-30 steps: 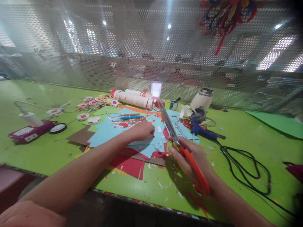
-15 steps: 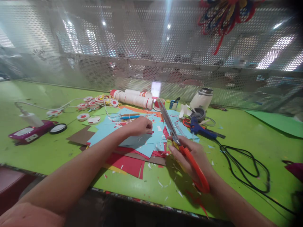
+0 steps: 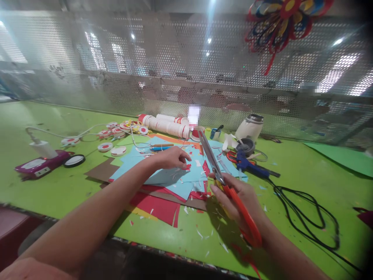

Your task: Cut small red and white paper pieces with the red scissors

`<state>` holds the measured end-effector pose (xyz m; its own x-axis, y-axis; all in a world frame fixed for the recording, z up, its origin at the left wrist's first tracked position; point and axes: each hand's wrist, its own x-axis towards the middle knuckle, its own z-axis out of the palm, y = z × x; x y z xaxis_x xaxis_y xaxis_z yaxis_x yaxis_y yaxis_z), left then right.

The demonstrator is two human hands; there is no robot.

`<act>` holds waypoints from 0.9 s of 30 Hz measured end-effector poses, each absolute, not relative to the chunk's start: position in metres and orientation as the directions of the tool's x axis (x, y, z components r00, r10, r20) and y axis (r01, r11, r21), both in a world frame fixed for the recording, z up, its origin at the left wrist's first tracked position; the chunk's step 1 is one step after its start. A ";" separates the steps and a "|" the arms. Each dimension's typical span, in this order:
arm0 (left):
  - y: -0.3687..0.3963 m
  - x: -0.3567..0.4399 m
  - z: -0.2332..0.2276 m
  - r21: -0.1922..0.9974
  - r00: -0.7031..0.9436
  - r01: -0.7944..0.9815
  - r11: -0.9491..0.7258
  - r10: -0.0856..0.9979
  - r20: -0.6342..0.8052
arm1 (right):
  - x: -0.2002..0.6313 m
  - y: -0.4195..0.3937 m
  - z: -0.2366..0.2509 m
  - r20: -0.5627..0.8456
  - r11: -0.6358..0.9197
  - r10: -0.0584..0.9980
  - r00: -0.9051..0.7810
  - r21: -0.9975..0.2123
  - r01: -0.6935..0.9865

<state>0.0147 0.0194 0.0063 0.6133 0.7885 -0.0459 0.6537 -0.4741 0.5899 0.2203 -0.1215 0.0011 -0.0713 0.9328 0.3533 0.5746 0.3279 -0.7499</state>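
Observation:
My left hand (image 3: 172, 158) hovers over a stack of light-blue paper sheets (image 3: 163, 177), its fingers bent and slightly apart. A small red paper scrap (image 3: 188, 167) lies just beneath the fingertips. In my right hand (image 3: 243, 194) is a large pair of scissors (image 3: 210, 153) with orange-red handles and some yellow on the inner side. Their blades are closed and point up and away, toward the back of the table. Red sheets (image 3: 155, 207) and brown paper (image 3: 100, 170) stick out from under the blue ones. White and red snippets are scattered around.
Stacked paper cups (image 3: 166, 125) lie behind the paper, with round red-and-white pieces (image 3: 118, 132) to their left. A blue glue gun (image 3: 252, 165) trails a black cable (image 3: 303, 217) at right. A white thermos (image 3: 250, 127) and a purple power strip (image 3: 43, 165) flank the work area.
My left hand's fingers have parted, and the red scrap that was at their tips now lies on the blue paper. The scissors stay in my right hand. The view has tilted slightly upward.

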 end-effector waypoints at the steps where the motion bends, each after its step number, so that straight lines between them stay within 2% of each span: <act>1: 0.019 0.015 0.006 0.600 0.615 0.652 -0.465 0.786 -0.060 | 0.220 -0.122 0.001 0.351 0.328 0.934 -0.071 -0.758 0.564; 8: 0.021 0.015 0.005 0.611 0.574 0.669 -0.422 0.817 -0.064 | 0.221 -0.121 -0.001 0.348 0.333 0.934 -0.079 -0.770 0.543; 10: 0.020 0.015 0.005 0.671 0.560 0.634 -0.385 0.827 -0.055 | 0.222 -0.120 -0.001 0.347 0.336 0.934 -0.090 -0.759 0.558; 14: 0.012 0.018 0.009 0.904 0.551 0.374 -0.208 0.834 -0.036 | 0.224 -0.119 0.001 0.343 0.360 0.928 -0.142 -0.736 0.573; 16: 0.006 0.020 0.013 0.968 0.541 0.219 -0.121 0.841 -0.017 | 0.224 -0.120 0.003 0.359 0.358 0.926 -0.112 -0.748 0.560; 21: -0.013 0.029 0.031 0.989 0.488 -0.147 0.018 0.871 0.057 | 0.227 -0.121 0.010 0.386 0.333 0.922 -0.024 -0.760 0.558; 27: -0.035 0.033 0.052 0.952 0.406 -0.306 0.015 0.906 0.116 | 0.227 -0.119 0.014 0.365 0.356 0.926 -0.096 -0.761 0.542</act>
<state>0.0333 -0.0346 0.0525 0.4064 0.9063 0.1163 -0.3057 0.0150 0.9520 0.2267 -0.1194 0.0141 -0.0958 0.9259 0.3655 0.5419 0.3565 -0.7611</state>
